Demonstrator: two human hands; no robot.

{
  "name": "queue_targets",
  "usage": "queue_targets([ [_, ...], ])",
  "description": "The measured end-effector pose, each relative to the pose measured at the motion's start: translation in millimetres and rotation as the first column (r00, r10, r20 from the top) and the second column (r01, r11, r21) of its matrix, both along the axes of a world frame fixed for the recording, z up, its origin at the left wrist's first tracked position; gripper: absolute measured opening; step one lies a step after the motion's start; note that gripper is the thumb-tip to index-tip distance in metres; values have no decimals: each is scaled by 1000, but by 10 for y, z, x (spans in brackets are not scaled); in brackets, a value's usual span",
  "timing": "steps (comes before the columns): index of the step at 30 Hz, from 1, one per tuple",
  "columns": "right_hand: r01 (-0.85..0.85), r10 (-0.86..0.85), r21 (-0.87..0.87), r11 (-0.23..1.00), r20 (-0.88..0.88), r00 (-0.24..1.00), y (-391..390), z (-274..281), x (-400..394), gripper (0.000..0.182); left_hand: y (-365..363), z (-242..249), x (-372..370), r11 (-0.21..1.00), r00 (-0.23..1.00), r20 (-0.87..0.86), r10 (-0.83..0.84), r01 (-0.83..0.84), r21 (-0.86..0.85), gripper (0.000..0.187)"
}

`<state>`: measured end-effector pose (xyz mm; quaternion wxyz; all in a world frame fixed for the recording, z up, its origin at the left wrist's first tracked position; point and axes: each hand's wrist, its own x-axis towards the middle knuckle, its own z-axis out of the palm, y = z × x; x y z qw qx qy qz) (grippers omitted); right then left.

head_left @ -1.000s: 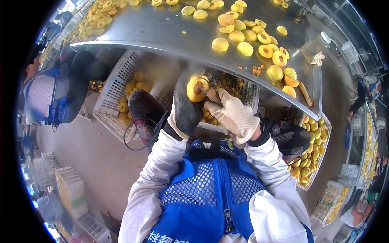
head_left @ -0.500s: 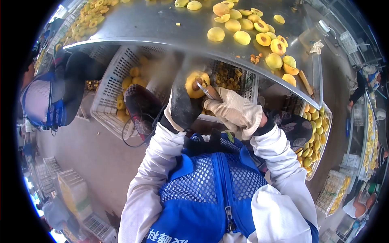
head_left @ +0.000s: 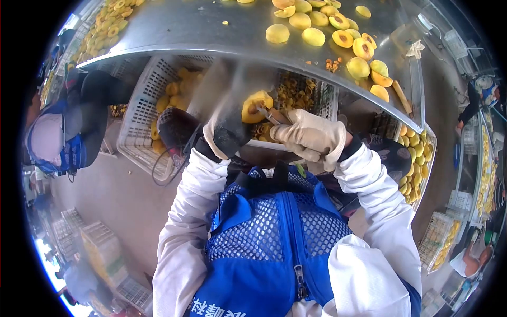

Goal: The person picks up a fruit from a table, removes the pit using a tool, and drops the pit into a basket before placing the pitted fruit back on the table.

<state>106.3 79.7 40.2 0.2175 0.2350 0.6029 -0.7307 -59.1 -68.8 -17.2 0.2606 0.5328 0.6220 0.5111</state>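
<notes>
My left hand [head_left: 231, 131], in a dark-palmed glove, is closed around a yellow peach half [head_left: 253, 100], its cut face turned toward my right hand. In my right hand [head_left: 311, 133], gloved in cream knit, is a pitting knife [head_left: 278, 116] with a short metal blade and a wooden handle. Its tip reaches into the brown centre of the fruit. Both hands are over a white crate [head_left: 328, 108] of fruit scraps [head_left: 296, 94], below the table edge.
The metal table [head_left: 206, 31] holds several peach halves [head_left: 312, 37] and a wooden stick [head_left: 402, 97]. Crates of peaches stand on the left [head_left: 138, 113] and right [head_left: 417, 158], near my knees. A co-worker [head_left: 58, 129] sits at the left; more people are at the right.
The blade has shifted within the peach half, and the fruit's cut face has turned slightly. Both forearms have moved a little apart. The view has shifted slightly.
</notes>
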Motion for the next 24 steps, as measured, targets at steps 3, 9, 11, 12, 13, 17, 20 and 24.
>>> queue_targets([
  [3,-174,258,532,829,-87,962,28,-301,-78,39,21,-150,-86,996,989,146,-10,23,-87,64],
  [9,-163,178,223,961,-49,983,37,88,-18,46,38,-112,-54,1000,998,60,-19,20,-10,63],
  [11,-175,193,304,936,-32,981,5,80,-8,38,7,-120,-48,998,996,85,-33,38,-54,64],
  [12,-171,190,302,938,-34,981,36,29,0,38,15,-181,-88,997,997,65,-32,37,-75,63],
  [13,-112,112,36,993,-3,994,85,-25,33,38,31,-267,-130,995,998,45,-32,36,-95,62],
  [17,-149,39,-308,940,-336,941,151,-636,60,37,53,-449,-171,987,1000,-7,-21,19,-158,59],
  [20,-33,-182,-829,558,-161,970,41,-627,137,34,108,-277,-46,998,999,41,-4,7,-57,56],
  [24,130,-361,-978,161,65,930,-21,-723,167,29,361,-242,154,988,583,799,-147,41,152,47],
])
